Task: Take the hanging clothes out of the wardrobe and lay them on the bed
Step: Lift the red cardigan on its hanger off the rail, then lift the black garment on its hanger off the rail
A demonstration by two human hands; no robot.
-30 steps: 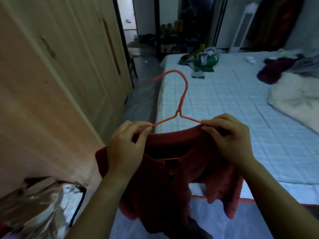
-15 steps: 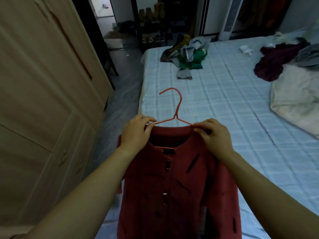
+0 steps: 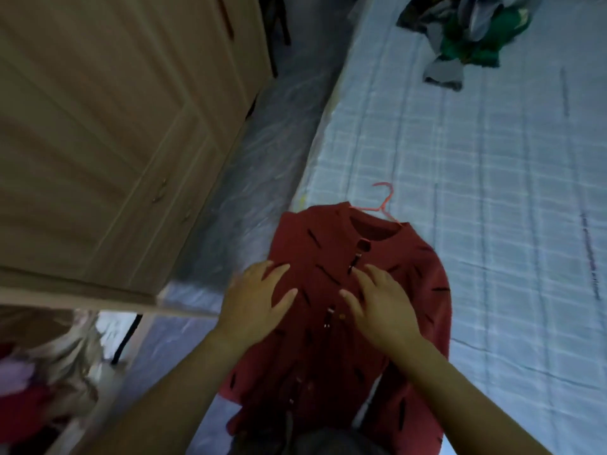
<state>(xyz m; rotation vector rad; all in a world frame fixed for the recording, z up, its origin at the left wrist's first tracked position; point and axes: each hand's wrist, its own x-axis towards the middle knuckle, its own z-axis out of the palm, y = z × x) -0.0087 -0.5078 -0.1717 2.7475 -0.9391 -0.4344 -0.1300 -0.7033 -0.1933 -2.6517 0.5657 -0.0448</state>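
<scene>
1. Nearest me, the lower half of the red cardigan (image 3: 322, 251) spills over the mattress edge toward my body. Its hem is lost in blur at the bottom of the view.
2. My left hand (image 3: 259, 307) lies palm-down on the cardigan's left front. The fingers are straight and spread, and it grips nothing.
3. My right hand (image 3: 382, 310) lies the same way just beside the button line, fingers fanned and holding nothing. I cannot tell whether the palms press down or only skim the knit.
4. The cardigan lies front-up along the near left edge of the bed (image 3: 509, 224), one shoulder right at the mattress border. It is on its orange hanger (image 3: 385, 200), whose hook sticks out of the collar and lies on the checked sheet, pointing away from me.
5. I judge the step in hand to be the lay-down of this one garment, with my hands flattening it. The piece looks as good as placed.
6. Next I should lift both hands clear and turn left to the wardrobe (image 3: 98, 142). Its open part at the lower left shows pale and red hanging clothes (image 3: 39, 382) not yet taken out.
7. The following piece wants the bare sheet beyond the cardigan, short of the heap of clothes (image 3: 476, 34) at the far end.
</scene>
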